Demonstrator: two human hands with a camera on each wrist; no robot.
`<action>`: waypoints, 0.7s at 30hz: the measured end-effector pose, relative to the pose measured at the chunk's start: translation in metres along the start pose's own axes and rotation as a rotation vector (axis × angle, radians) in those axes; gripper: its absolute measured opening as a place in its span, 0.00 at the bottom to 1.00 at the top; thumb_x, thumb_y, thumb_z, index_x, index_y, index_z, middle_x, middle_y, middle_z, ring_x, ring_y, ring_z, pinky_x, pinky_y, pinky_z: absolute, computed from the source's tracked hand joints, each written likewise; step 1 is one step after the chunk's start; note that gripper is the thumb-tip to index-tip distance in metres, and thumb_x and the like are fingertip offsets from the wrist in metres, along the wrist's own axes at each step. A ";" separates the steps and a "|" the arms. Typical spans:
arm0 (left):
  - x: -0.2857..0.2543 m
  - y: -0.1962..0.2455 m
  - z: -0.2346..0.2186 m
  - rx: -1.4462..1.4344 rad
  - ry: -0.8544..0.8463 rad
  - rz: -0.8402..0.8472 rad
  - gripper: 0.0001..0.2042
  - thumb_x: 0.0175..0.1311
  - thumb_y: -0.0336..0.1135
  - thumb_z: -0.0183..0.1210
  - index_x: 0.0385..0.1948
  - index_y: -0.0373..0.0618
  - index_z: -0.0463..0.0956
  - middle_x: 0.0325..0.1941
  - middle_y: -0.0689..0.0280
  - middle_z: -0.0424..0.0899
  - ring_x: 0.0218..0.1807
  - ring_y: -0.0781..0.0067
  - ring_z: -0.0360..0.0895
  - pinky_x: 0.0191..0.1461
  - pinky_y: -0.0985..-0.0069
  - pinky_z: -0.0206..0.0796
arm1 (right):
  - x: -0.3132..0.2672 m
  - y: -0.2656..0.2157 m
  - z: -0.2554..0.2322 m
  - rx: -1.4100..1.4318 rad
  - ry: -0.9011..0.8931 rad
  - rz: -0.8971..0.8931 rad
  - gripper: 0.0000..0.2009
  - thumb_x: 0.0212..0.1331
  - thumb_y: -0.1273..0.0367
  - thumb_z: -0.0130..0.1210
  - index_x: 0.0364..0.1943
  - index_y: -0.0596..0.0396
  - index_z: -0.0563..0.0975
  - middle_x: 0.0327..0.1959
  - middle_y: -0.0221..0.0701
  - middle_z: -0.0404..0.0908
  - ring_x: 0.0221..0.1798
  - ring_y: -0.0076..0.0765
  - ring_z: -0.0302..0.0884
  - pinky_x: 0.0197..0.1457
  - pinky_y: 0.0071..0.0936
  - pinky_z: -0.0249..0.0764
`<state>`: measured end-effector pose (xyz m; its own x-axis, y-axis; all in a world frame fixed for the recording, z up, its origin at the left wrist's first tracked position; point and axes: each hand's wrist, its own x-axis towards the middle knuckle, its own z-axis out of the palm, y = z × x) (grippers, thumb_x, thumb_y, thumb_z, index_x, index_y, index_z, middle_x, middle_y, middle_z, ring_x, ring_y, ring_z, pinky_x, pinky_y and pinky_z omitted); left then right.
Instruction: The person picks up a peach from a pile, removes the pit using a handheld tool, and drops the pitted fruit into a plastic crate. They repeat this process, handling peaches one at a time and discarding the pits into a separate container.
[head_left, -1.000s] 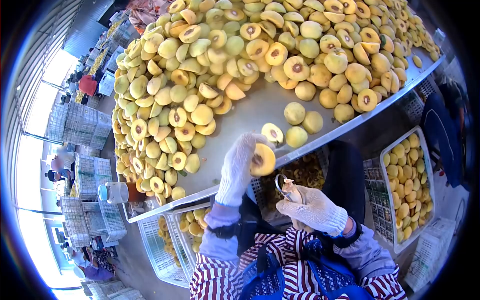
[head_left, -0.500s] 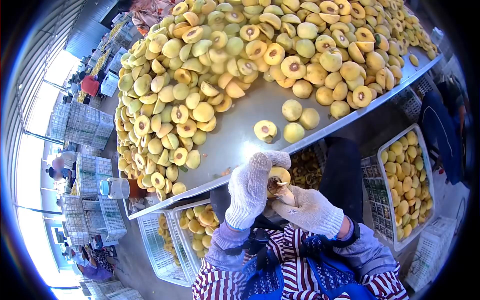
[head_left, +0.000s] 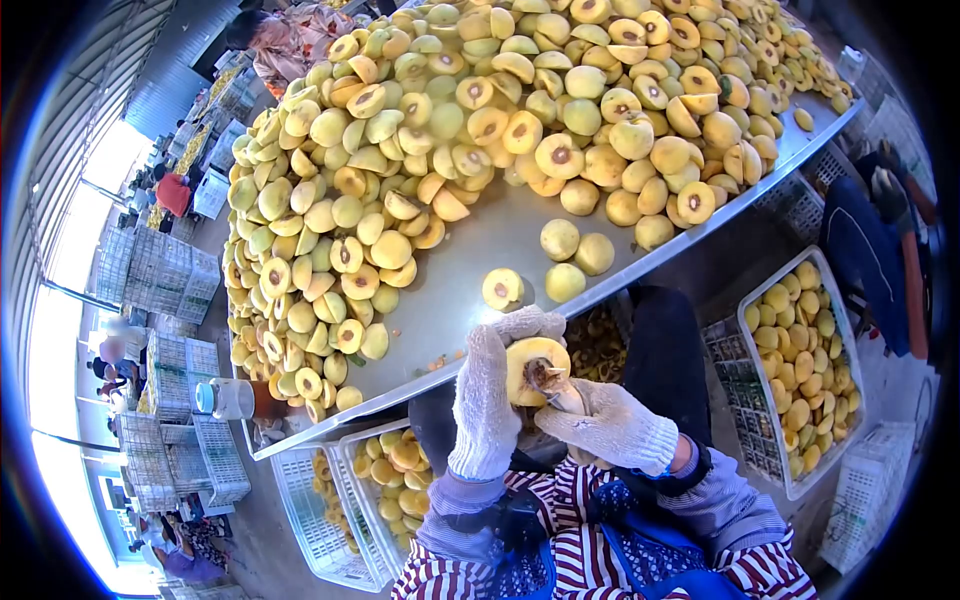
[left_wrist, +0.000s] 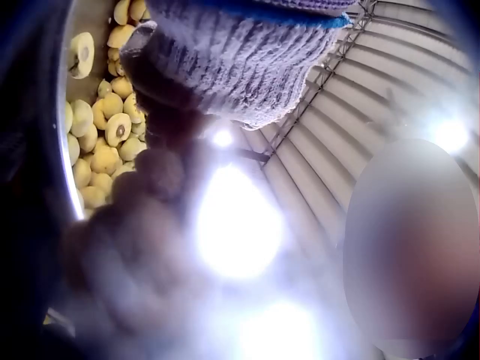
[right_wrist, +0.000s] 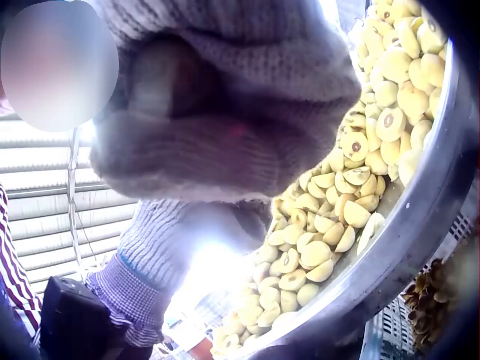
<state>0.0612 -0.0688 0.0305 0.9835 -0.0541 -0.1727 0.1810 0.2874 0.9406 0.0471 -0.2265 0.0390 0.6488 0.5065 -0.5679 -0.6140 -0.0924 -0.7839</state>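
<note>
In the head view my gloved left hand [head_left: 490, 395] grips a halved yellow fruit [head_left: 530, 368], its cut face with a brown pit hollow turned up. My gloved right hand [head_left: 615, 425] holds a small tool [head_left: 568, 398] whose tip is at that hollow. The hands meet in front of the metal table's edge [head_left: 400, 395]. In the right wrist view the right glove [right_wrist: 247, 112] covers most of the tool, with the left glove [right_wrist: 180, 240] beyond it. The left wrist view is largely blurred around the left glove [left_wrist: 232, 67].
Halved fruit [head_left: 350, 210] is heaped on the table, with a few loose pieces [head_left: 565, 282] near its edge. Crates of fruit stand below left [head_left: 370, 545] and at right [head_left: 790, 485]. A capped jar [head_left: 232, 399] sits at the table's left corner. Other people are in the background.
The left hand has come back from over the table with the fruit half, and the right hand's tool has moved up to it. Since half a second ago, the fruit's cut face shows more.
</note>
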 end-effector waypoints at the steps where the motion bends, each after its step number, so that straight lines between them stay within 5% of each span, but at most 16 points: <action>1: -0.002 -0.001 0.004 -0.038 0.023 0.007 0.34 0.75 0.62 0.36 0.56 0.35 0.70 0.54 0.54 0.80 0.54 0.66 0.78 0.63 0.70 0.68 | -0.001 -0.001 0.000 -0.008 0.004 -0.009 0.14 0.64 0.60 0.60 0.42 0.55 0.77 0.22 0.21 0.75 0.22 0.14 0.71 0.25 0.18 0.67; 8: -0.019 -0.007 0.030 0.083 0.197 0.309 0.33 0.75 0.60 0.38 0.58 0.32 0.69 0.54 0.55 0.79 0.54 0.63 0.77 0.61 0.67 0.70 | -0.002 0.004 0.005 0.049 -0.012 -0.027 0.14 0.65 0.57 0.59 0.38 0.54 0.76 0.20 0.22 0.75 0.19 0.16 0.70 0.22 0.18 0.66; 11: -0.018 -0.009 0.022 0.107 0.088 0.322 0.30 0.76 0.56 0.40 0.58 0.32 0.69 0.56 0.54 0.78 0.56 0.65 0.76 0.62 0.68 0.68 | -0.003 0.007 0.002 0.108 -0.081 0.009 0.13 0.65 0.56 0.58 0.38 0.52 0.76 0.17 0.22 0.73 0.14 0.16 0.67 0.16 0.17 0.61; 14: -0.012 0.007 0.013 0.089 -0.033 0.007 0.27 0.77 0.51 0.43 0.59 0.31 0.68 0.59 0.54 0.76 0.59 0.65 0.74 0.64 0.70 0.66 | 0.000 0.017 -0.001 0.149 -0.140 0.009 0.12 0.66 0.57 0.58 0.37 0.50 0.75 0.14 0.22 0.71 0.11 0.16 0.64 0.13 0.16 0.55; 18: -0.011 -0.013 0.018 0.220 0.019 0.339 0.26 0.77 0.51 0.43 0.59 0.32 0.69 0.58 0.56 0.77 0.58 0.69 0.74 0.63 0.72 0.65 | 0.000 0.022 -0.007 0.309 -0.201 -0.031 0.13 0.67 0.57 0.56 0.32 0.50 0.75 0.12 0.23 0.70 0.10 0.16 0.63 0.12 0.16 0.54; 19: -0.012 -0.010 0.023 0.250 0.066 0.280 0.31 0.75 0.59 0.40 0.55 0.34 0.72 0.53 0.56 0.79 0.53 0.68 0.77 0.60 0.71 0.69 | -0.001 0.021 -0.010 0.243 -0.202 -0.019 0.13 0.67 0.57 0.55 0.32 0.50 0.74 0.12 0.23 0.70 0.10 0.17 0.63 0.12 0.16 0.54; 21: -0.007 -0.010 0.014 0.032 -0.064 0.132 0.30 0.76 0.57 0.40 0.58 0.33 0.69 0.57 0.56 0.77 0.55 0.68 0.75 0.62 0.71 0.67 | -0.009 0.007 -0.010 0.131 -0.159 0.023 0.13 0.67 0.57 0.55 0.32 0.50 0.74 0.12 0.22 0.70 0.10 0.17 0.63 0.12 0.16 0.55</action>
<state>0.0523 -0.0844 0.0267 0.9964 -0.0793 -0.0293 0.0494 0.2649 0.9630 0.0411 -0.2401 0.0358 0.5609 0.6359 -0.5301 -0.6879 0.0018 -0.7258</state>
